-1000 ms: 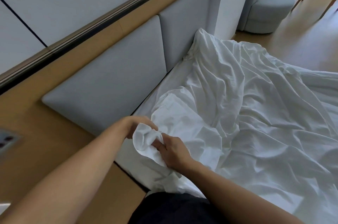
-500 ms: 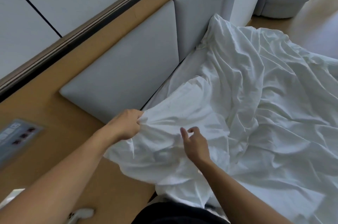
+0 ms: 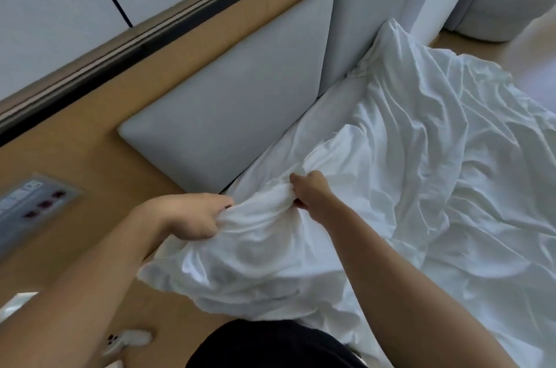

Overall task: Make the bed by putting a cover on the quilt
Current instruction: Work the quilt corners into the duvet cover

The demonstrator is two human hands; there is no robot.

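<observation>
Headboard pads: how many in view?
2. The near pad is closest to the camera; the far pad adjoins its far edge. Heaped bedding hides part of the far pad; no third shows.

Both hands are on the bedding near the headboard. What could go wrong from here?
1. The left hand and right hand grip the white cover close together at one bunched corner; the rest lies crumpled, so pulling may twist it rather than spread it.
2. The held fold overhangs the wooden surface where a white plug lies; it might drag that along.
</observation>
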